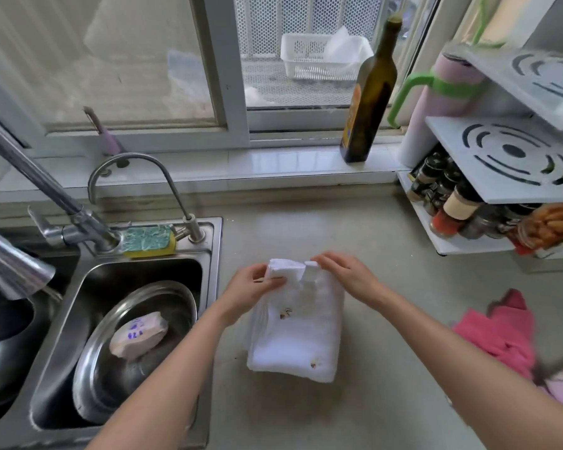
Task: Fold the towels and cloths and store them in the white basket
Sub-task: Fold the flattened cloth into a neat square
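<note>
Both bare forearms reach out over the grey countertop (387, 368). Under the hands lies a folded white terry towel with small brown marks (298, 339). The left hand (252, 289) pinches the towel's far left corner between thumb and curled fingers. The right hand (345, 276) rests its curved fingers on the far right corner; whether it grips there, I cannot tell. Right of the right hand, a crumpled pink cloth (501, 336) sits on the counter. Left of the left hand, a steel sink (62, 319) holds a round metal bowl (134, 349). Far beyond both hands, past the window, stands the white slotted plastic basket (309, 58), a tall dark green glass bottle (369, 92) just right of it.
</note>
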